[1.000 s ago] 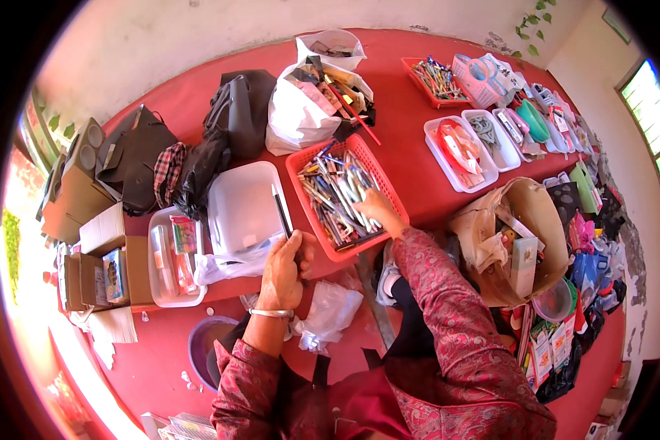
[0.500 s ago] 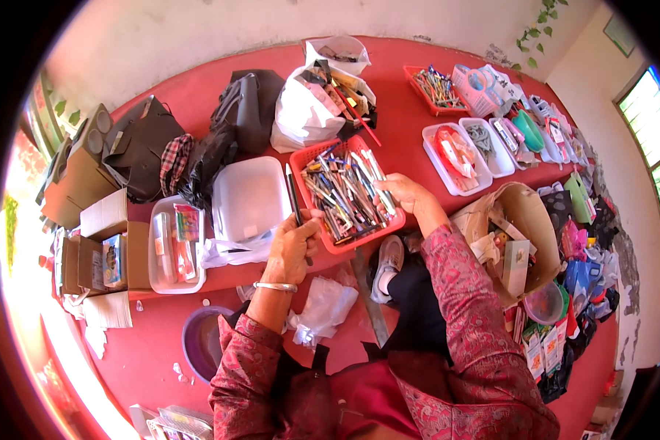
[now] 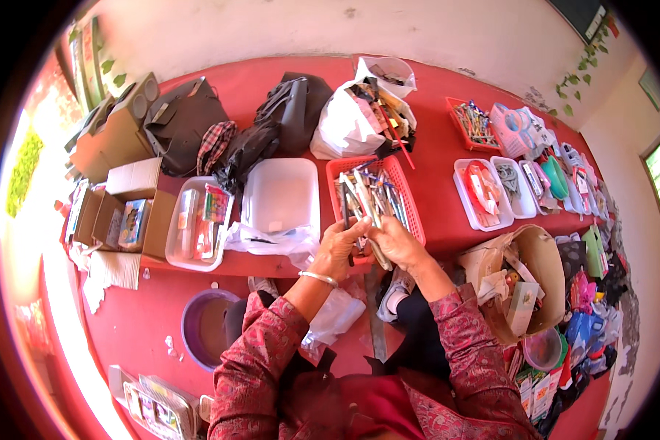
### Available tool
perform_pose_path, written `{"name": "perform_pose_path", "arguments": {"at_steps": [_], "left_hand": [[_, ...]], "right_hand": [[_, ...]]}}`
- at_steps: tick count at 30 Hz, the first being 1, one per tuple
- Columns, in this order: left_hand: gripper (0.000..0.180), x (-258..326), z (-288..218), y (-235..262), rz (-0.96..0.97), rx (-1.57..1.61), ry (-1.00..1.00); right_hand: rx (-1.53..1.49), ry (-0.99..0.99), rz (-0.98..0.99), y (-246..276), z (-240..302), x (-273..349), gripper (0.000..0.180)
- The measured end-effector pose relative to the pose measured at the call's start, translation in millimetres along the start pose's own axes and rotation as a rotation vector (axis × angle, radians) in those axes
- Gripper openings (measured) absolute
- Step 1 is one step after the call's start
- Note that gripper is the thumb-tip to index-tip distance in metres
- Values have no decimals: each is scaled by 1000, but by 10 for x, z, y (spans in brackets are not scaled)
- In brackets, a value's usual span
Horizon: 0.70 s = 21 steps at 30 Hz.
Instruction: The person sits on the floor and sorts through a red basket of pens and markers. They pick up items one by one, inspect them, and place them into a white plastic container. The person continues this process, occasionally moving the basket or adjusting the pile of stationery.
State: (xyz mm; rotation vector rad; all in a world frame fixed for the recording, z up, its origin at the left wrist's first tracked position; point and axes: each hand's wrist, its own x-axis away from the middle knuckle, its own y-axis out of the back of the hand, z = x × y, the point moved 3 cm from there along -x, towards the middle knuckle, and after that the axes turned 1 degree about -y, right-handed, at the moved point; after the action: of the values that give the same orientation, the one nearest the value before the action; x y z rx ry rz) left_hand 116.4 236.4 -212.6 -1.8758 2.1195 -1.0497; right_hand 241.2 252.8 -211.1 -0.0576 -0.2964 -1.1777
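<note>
Both my hands meet over the near end of a red plastic basket full of pens. My left hand is closed on a dark pen, which points up and away from me. A bunch of pale pens is gripped in my right hand, their lower ends sticking out between the two hands. My left thumb touches or nearly touches this bunch; which, I cannot tell. Behind the hands, more pens lie in the basket.
Left of the basket stands a white tray with a plastic bag at its front. An open cardboard box of odds and ends is by my right arm. Farther off are a white bag and another red basket of pens.
My right hand has drawn a bunch of pens toward me from the basket. My left hand, still on the dark pen, has come over beside it. The whole view has shifted.
</note>
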Motion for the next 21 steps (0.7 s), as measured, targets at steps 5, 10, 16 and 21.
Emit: {"name": "perform_pose_path", "arguments": {"at_steps": [5, 10, 16, 21], "left_hand": [[17, -119, 152, 129, -54, 86, 52], [21, -139, 129, 114, 75, 236, 97], [19, -178, 116, 170, 47, 223, 32], [17, -104, 24, 97, 9, 259, 19]], "right_hand": [[52, 23, 76, -236, 127, 72, 23], [-139, -30, 126, -78, 46, 55, 27], [-163, 2, 98, -75, 84, 52, 26], [-146, -74, 32, -33, 36, 31, 22]]}}
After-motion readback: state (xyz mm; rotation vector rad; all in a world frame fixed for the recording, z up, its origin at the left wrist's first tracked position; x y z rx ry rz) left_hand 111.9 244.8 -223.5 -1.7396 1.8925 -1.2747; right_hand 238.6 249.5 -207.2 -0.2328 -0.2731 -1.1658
